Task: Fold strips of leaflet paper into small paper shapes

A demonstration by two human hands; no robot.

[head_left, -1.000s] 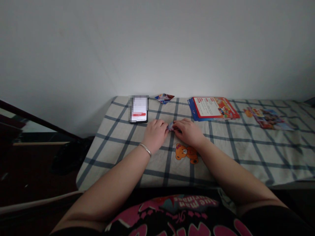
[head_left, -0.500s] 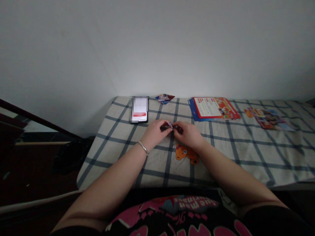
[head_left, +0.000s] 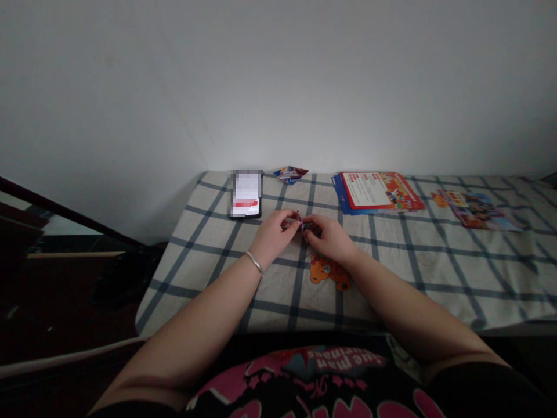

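Between my two hands is a small folded piece of printed paper [head_left: 300, 220], mostly hidden by the fingers. My left hand [head_left: 277, 232], with a silver bangle on its wrist, pinches it from the left. On the other side the thumb and forefinger of my right hand [head_left: 331, 237] close on its right edge. Both hands are just above the checked tablecloth [head_left: 204, 255], near an orange bear picture [head_left: 331, 273] on the cloth. Beyond them lies a folded paper piece [head_left: 290, 174] in blue and red, its shape pointed.
A phone [head_left: 246, 194] with a lit screen lies at the back left. A stack of printed sheets [head_left: 369, 191] is at the back right, and a colourful sheet [head_left: 481, 210] is farther right. The wall [head_left: 304, 87] rises behind the table.
The small folded paper has turned more upright between my fingers. My hands have shifted only slightly; the other things stay where they were.
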